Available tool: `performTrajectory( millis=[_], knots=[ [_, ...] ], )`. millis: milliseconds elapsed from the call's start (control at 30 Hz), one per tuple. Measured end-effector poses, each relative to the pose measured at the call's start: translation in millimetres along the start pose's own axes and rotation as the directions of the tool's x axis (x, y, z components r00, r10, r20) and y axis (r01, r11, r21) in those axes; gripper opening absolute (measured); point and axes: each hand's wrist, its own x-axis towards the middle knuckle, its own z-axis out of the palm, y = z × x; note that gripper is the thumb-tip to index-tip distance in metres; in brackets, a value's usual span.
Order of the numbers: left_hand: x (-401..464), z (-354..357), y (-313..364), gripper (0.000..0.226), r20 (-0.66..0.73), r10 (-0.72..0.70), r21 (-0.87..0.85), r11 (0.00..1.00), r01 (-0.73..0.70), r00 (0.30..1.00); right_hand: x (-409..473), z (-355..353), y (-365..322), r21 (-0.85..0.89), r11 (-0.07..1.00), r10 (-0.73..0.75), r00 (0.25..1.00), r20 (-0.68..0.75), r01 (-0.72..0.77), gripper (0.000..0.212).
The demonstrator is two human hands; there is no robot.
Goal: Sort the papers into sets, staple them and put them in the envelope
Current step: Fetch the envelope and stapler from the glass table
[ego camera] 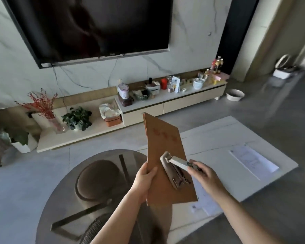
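Head view: a brown envelope is gripped at its left edge by the left hand, raised above the table. A stapler is gripped by the right hand against it. Papers lie on the table.

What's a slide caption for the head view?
Left hand holds a brown envelope upright; right hand grips an open stapler before it; papers lie on the table.
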Motion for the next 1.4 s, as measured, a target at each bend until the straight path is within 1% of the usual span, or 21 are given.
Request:
performTrajectory(
  millis=[133,200,300,367,433,500,567,667,767,833,900,1000,1100,1200,1300,1400],
  knots=[
    [-9.9,50.0,-1.1,0.02,0.14,-0.048,-0.07,0.996,0.058,0.989,-21.0,-20.1,12.4,0.12,0.992,0.052,0.998,-0.021,-0.05,0.027],
    [-11.3,75.9,-5.7,0.021,0.176,-0.071,-0.057,0.995,0.082,0.982,-28.8,-34.8,20.6,0.155,0.985,0.075,0.997,-0.031,-0.07,0.022],
    [-7.2,116.7,-14.7,0.024,0.212,-0.104,0.039,0.994,0.098,0.972,-36.2,-63.6,34.3,0.18,0.979,0.11,0.992,-0.066,-0.096,0.024],
    [-1.7,146.5,-23.9,0.03,0.225,-0.128,0.111,0.988,0.105,0.966,-39.6,-88.2,46.8,0.232,0.966,0.144,0.984,-0.104,-0.117,0.032],
    [2.8,180.1,-34.4,0.036,0.224,-0.156,0.168,0.979,0.119,0.962,-41.6,-118.6,63.5,0.29,0.947,0.18,0.976,-0.121,-0.139,0.035],
    [7.9,214.4,-48.9,0.037,0.232,-0.194,0.205,0.968,0.147,0.953,-43.2,-152.6,80.5,0.427,0.888,0.22,0.973,-0.074,-0.168,0.036],
    [13.0,250.1,-62.9,0.034,0.249,-0.233,0.243,0.955,0.173,0.94,-44.7,-187.2,97.1,0.565,0.797,0.274,0.961,-0.027,-0.212,0.037],
    [20.5,301.9,-83.6,0.032,0.28,-0.283,0.292,0.935,0.199,0.917,-47.4,-235.2,119.5,0.675,0.7,0.341,0.94,-0.025,-0.235,0.035],
    [32.5,340.7,-95.9,0.023,0.216,-0.297,0.302,0.926,0.225,0.93,-47.5,-275.4,144.4,0.753,0.603,0.455,0.889,-0.052,-0.265,0.028],
    [44.5,358.1,-100.8,0.019,0.154,-0.302,0.302,0.921,0.247,0.941,-48.2,-299.6,160.9,0.793,0.548,0.508,0.859,-0.062,-0.267,0.029],
    [59.6,370.5,-105.8,0.02,0.09,-0.314,0.31,0.911,0.273,0.945,-48.0,-321.9,178.5,0.827,0.5,0.556,0.828,-0.076,-0.259,0.029],
    [82.8,383.6,-114.6,0.026,-0.006,-0.328,0.303,0.9,0.314,0.945,-46.0,-350.7,202.3,0.867,0.433,0.647,0.755,-0.108,-0.247,0.023],
    [106.9,402.5,-121.6,0.029,-0.081,-0.334,0.275,0.898,0.343,0.939,-36.4,-376.2,221.5,0.902,0.347,0.716,0.694,-0.077,-0.258,0.016],
    [138.8,428.1,-132.9,0.03,-0.137,-0.336,0.254,0.898,0.36,0.932,-16.0,-405.2,237.5,0.934,0.247,0.772,0.635,-0.028,-0.26,0.02],
    [175.6,460.5,-145.4,0.031,-0.158,-0.341,0.218,0.903,0.37,0.927,14.9,-437.9,251.8,0.949,0.201,0.78,0.626,-0.005,-0.244,0.025],
    [211.3,499.2,-148.6,0.028,-0.171,-0.377,0.205,0.89,0.407,0.91,51.0,-476.8,266.4,0.95,0.163,0.811,0.584,0.025,-0.266,0.026]
  ],
)
